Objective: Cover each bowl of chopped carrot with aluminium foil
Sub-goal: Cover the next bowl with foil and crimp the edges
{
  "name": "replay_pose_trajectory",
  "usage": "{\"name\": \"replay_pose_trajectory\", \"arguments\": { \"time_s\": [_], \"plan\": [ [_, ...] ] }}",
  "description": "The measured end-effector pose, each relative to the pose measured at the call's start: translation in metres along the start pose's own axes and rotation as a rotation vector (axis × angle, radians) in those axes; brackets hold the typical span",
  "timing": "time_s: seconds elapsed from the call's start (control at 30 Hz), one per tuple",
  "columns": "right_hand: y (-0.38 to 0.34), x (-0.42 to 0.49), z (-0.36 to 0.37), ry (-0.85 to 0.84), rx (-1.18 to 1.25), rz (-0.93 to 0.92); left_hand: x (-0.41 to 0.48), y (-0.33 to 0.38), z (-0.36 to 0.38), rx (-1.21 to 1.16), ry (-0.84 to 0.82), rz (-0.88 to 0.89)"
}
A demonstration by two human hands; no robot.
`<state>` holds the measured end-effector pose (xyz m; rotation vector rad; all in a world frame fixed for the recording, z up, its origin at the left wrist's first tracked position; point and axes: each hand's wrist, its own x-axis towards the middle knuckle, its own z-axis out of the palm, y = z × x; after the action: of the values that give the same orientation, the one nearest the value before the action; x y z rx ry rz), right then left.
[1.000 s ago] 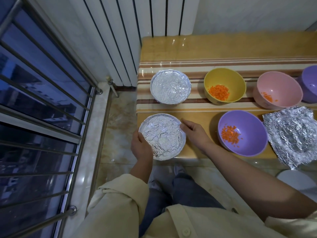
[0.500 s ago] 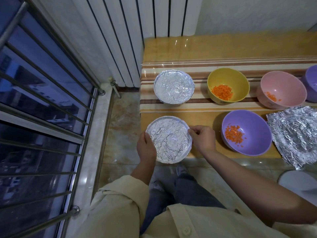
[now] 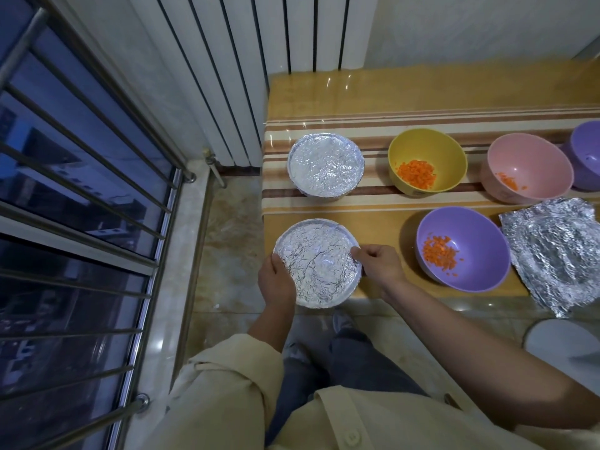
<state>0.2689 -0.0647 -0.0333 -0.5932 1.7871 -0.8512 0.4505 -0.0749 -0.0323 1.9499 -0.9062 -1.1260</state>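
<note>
Your left grip [image 3: 276, 280] curls round the left rim of the near bowl [image 3: 328, 302], likely to steady it, while your right grip [image 3: 378, 266] pinches the foil [image 3: 316, 264] down at its right rim. That bowl sits between both grips at the surface's [image 3: 373, 216] front corner. Right of it, the purple bowl [image 3: 480, 254] lies uncovered, with a loose sheet [image 3: 558, 251] beyond.

Dim, bluish light; wide-angle edge distortion
</note>
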Motion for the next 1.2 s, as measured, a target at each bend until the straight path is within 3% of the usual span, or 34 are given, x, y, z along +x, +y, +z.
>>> {"name": "replay_pose_trajectory", "arguments": {
  "time_s": [0.3,0.63,0.83,1.07,1.2],
  "plan": [
    [-0.003,-0.006,-0.001,-0.079,0.213,0.104,-0.001,-0.002,-0.004,-0.070,-0.038,-0.038],
    [0.001,-0.018,0.002,0.022,0.045,0.010,-0.011,-0.006,0.000,0.074,0.008,-0.093],
    [-0.005,-0.011,-0.007,-0.042,0.100,0.018,-0.017,-0.010,-0.003,0.088,-0.050,-0.104],
    [0.006,-0.026,-0.008,0.094,-0.048,0.002,-0.009,-0.006,-0.011,0.134,-0.039,0.119],
    [0.019,-0.014,-0.006,0.107,-0.078,-0.094,-0.010,-0.004,-0.009,0.162,0.007,0.128]
  ]
}}
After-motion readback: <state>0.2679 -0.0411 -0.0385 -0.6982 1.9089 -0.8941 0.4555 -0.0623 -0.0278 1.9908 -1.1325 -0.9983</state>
